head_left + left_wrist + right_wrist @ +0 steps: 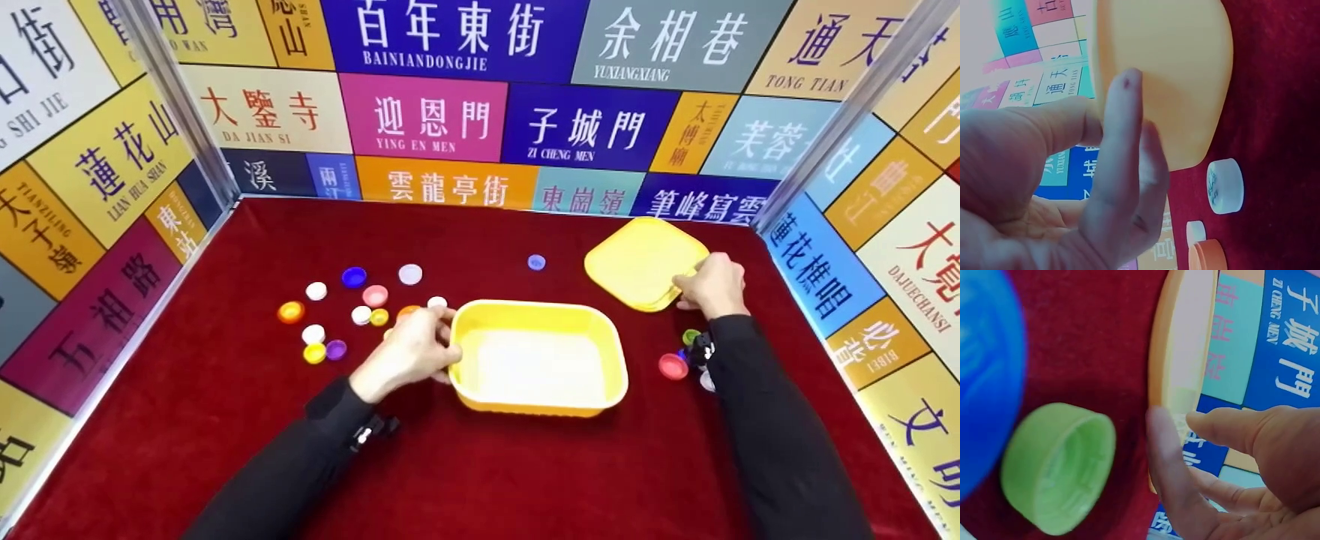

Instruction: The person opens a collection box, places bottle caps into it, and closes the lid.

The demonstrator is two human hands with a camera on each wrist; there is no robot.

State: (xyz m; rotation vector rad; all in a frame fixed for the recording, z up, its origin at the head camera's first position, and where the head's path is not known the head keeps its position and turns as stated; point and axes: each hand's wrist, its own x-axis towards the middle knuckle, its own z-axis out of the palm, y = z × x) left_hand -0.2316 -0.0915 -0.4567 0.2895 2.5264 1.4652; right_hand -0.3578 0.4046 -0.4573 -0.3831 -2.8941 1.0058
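Note:
A yellow plastic box (540, 367) without a cover stands in the middle of the red table. My left hand (411, 346) pinches its left wall, the thumb over the rim and fingers along the outside, as the left wrist view also shows. Farther back on the right is a flat yellow lid (637, 259) with rounded corners. Its near right edge is pinched by my right hand (716, 285), between thumb and fingers. In the right wrist view a green bottle cap (1058, 467) lies close by, with a large blue cap (985, 377) at the left edge.
Several bottle caps lie left of the box, among them a dark blue cap (354, 277) and a purple cap (336, 349). A red cap (673, 366) sits beside my right wrist; a small blue cap (536, 262) is behind the box. Printed panels (442, 120) enclose the table.

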